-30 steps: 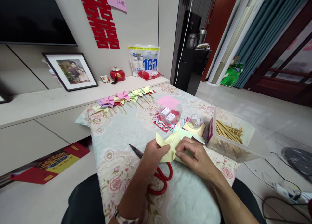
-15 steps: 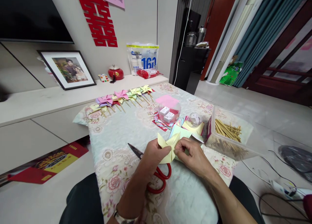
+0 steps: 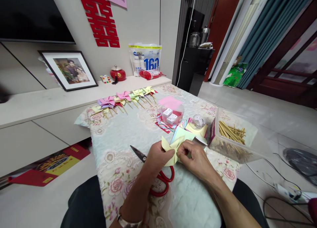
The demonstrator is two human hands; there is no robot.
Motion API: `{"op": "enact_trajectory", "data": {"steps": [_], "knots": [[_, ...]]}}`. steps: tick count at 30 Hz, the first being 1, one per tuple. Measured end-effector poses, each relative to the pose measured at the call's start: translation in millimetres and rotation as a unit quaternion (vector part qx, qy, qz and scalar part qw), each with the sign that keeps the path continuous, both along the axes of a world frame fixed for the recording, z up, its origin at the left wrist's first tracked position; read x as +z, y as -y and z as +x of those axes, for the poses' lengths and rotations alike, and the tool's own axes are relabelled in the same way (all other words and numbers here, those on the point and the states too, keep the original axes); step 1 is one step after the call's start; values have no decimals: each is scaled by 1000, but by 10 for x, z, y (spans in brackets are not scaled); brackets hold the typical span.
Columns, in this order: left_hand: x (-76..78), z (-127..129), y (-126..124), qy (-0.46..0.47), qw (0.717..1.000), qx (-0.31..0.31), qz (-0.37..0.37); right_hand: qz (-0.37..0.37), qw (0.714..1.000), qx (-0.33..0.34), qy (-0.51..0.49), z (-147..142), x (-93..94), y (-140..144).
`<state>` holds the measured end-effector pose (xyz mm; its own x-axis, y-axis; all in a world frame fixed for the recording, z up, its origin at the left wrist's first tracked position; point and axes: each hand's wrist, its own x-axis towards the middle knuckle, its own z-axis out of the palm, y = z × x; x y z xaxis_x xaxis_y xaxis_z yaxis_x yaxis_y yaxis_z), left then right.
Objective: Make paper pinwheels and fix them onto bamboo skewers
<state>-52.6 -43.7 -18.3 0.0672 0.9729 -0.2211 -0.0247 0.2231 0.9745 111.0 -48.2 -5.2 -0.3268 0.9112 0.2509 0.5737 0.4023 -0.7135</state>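
Note:
Between my two hands is a pale yellow paper pinwheel [image 3: 170,159] with folded blades. My left hand [image 3: 158,159] is closed on its left side, thumb pressed near the centre. The fingers of my right hand [image 3: 194,155] pinch at the pinwheel's middle from the right; whether a small pin is between them cannot be made out. Under my left wrist lies a pair of scissors [image 3: 159,185] with red handles, its dark blades pointing up and left. Sheets of coloured paper [image 3: 184,134] lie just beyond my hands.
Finished pinwheels [image 3: 123,97] on sticks line the table's far left edge. A clear round box [image 3: 177,114] with small white boxes and a smaller round container [image 3: 198,120] stand behind my hands. At right is a plastic bin [image 3: 230,147] of thin sticks. A floral cloth [image 3: 119,185] covers the table.
The pinwheel and both hands have shifted only very slightly to the right. The grip of each hand looks the same, and the scissors lie where they were.

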Motion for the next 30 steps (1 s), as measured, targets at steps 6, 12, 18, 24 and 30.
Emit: {"op": "enact_trajectory", "data": {"steps": [6,12,18,24,30], "knots": [[-49,3,-12,-13,1000,-1,3,-5,1000,-4,1,-12,-28,-20],[-41,5,-21,-4,1000,-4,-5,-8,1000,-4,0,-11,-21,-23],[-35,1,-7,1,1000,-10,-6,-12,1000,-8,4,-4,-6,-5],[-5,7,-2,7,1000,-12,-13,-13,1000,-10,4,-4,-20,-17],[6,10,-3,7,1000,-10,-14,-20,1000,-6,-1,-6,4,-2]]}}
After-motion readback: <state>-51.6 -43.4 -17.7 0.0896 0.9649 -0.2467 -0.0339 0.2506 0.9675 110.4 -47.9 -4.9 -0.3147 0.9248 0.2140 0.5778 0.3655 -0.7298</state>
